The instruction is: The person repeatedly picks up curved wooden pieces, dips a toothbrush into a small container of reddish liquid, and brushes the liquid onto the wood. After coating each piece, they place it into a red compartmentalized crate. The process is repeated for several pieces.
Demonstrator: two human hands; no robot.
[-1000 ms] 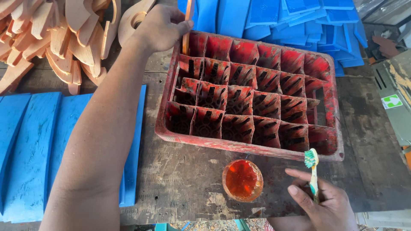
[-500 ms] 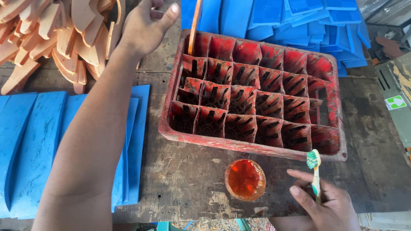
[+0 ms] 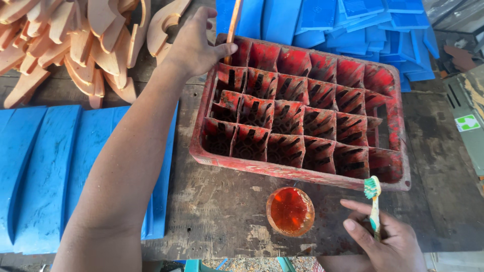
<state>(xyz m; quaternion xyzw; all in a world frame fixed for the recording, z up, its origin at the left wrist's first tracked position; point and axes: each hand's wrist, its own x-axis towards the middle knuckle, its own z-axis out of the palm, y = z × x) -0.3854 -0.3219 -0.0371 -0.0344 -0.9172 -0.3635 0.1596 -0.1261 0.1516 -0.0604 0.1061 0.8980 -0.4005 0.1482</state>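
- A thin orange wooden strip (image 3: pixel 233 25) is pinched between thumb and fingers of the left hand (image 3: pixel 194 43), held near upright over the far left corner of the red plastic crate (image 3: pixel 302 174).
- The strip is judged light and stiff; being narrow, it could snap if bent, so a grip near its lower third, as shown, is thought steadier than one at the tip. Its upper end is cut off by the frame edge.
- A toothbrush (image 3: pixel 373 206) with a green and white head is grasped in the right hand (image 3: pixel 385 242), bristles pointing away from the person; it is judged very light and rigid, easily steered by its handle.
- A small round cup of orange liquid (image 3: pixel 290 211) is set on the counter (image 3: pixel 222 201) between the crate and the right hand, just beside the toothbrush. It is judged easy to tip and spill.
- The crate is divided into many compartments, its red surface worn and stained; nothing can be made out inside them.
- Unpainted curved wooden pieces (image 3: pixel 75 45) are heaped at the far left; blue painted pieces (image 3: pixel 45 166) lie under the left forearm, and more blue pieces (image 3: pixel 343 20) are stacked behind the crate.
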